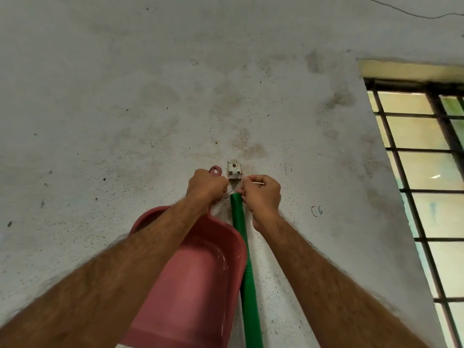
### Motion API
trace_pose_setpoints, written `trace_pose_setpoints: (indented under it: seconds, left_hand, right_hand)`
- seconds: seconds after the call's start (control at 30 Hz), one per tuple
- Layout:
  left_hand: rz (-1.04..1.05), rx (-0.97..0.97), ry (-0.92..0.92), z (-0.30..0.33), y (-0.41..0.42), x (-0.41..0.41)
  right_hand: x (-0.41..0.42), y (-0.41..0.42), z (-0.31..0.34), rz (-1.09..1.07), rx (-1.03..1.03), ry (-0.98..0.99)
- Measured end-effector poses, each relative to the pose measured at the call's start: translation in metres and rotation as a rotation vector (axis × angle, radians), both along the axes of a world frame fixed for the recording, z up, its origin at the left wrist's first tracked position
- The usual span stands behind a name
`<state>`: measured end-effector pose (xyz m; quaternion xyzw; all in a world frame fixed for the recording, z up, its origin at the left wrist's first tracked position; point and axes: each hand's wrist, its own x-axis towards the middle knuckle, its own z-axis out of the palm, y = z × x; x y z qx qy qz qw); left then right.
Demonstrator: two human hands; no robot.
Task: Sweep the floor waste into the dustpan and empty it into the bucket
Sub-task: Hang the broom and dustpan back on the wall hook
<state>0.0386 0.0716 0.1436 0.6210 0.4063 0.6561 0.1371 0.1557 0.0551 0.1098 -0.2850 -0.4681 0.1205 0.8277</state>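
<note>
Left hand: I see my left hand point(204, 185) up at the wall, fingers curled tight round the top of the pink dustpan handle. The little loop at the handle's end pokes out just above my knuckles.
Right hand: my right hand point(263, 197) is just right of the hook, fingers bunched up. It pinches a thin pale string point(253, 183) at the top of the green stick.
Dustpan: the pink dustpan point(198, 280) hangs down from my left hand, flat against the wall, with its open scoop facing me. My left arm crosses over its top part.
Broom handle: the green broom handle point(244, 259) stands almost straight up along the wall. It touches the right edge of the dustpan. Its top end sits just under the hook, between my two hands. I cannot see the brush end.
Hook: a small white hook plate point(234, 171) is fixed on the wall, just above and between my hands.
Wall: the wall point(150, 96) is grey-white, with dark spots and stains. A small pen mark sits to the right of my right hand.
Window: a window point(426, 184) with dark bars is far to the right.
Wire: a thin wire point(414, 15) runs across the top right corner.
Bucket: I cannot see it here.
</note>
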Motion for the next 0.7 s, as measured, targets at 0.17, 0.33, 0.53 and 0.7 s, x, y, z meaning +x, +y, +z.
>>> trace_pose_setpoints:
  seconds: [0.17,0.33,0.53,0.7]
  left_hand:
    - [0.012,0.040,-0.001,-0.009,0.001,0.001]
    - [-0.034,0.011,0.014,-0.013,-0.005,-0.005]
    - [-0.166,-0.041,-0.034,-0.027,-0.028,-0.023]
    - [-0.369,-0.169,-0.035,-0.033,-0.059,-0.038]
  right_hand:
    - [0.004,-0.002,-0.010,0.021,0.013,-0.039]
    - [0.001,-0.011,-0.011,0.037,-0.032,-0.124]
    - [-0.003,-0.038,-0.020,-0.248,-0.079,-0.314]
    - [-0.035,-0.073,-0.048,-0.190,-0.048,-0.538]
